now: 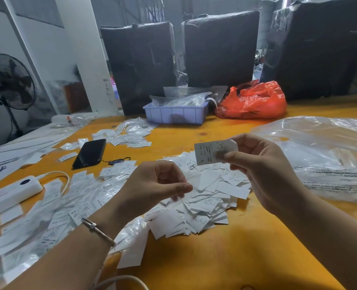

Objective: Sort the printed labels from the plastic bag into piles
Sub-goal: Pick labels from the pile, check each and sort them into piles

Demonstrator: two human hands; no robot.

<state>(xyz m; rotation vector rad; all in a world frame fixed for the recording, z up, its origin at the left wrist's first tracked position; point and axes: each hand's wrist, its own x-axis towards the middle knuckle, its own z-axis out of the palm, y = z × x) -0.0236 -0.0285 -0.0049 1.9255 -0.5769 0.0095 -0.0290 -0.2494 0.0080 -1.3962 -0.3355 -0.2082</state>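
left forearm with a thin metal bangle (98, 229) is closest to the lens, reaching in from bottom left. left hand (154, 183) hovers above the loose label pile (206, 197), fingers curled with thumb and forefinger nearly meeting; nothing visibly held, can't tell for sure. right hand (265, 168) pinches one label (213, 151) between thumb and fingers, held up over the pile, long axis roughly horizontal, slightly tilted, printed face to the camera. small print unreadable except an "l" at its lower left corner. pile labels: "s" on a couple, "made in china" on one near the left hand. bagged labels (69, 208) at left show "sx". clear plastic bag (328, 160) lies at right with printed warning text upside down, not legible. black phone (89, 152) lies behind the pile, white power strip (10, 195) at far left. blue tray (175, 114) and red bag (254, 101) sit at the far edge of the orange table (236, 258). bare tabletop shows in front of the pile and between the pile and the tray; left side is cluttered.
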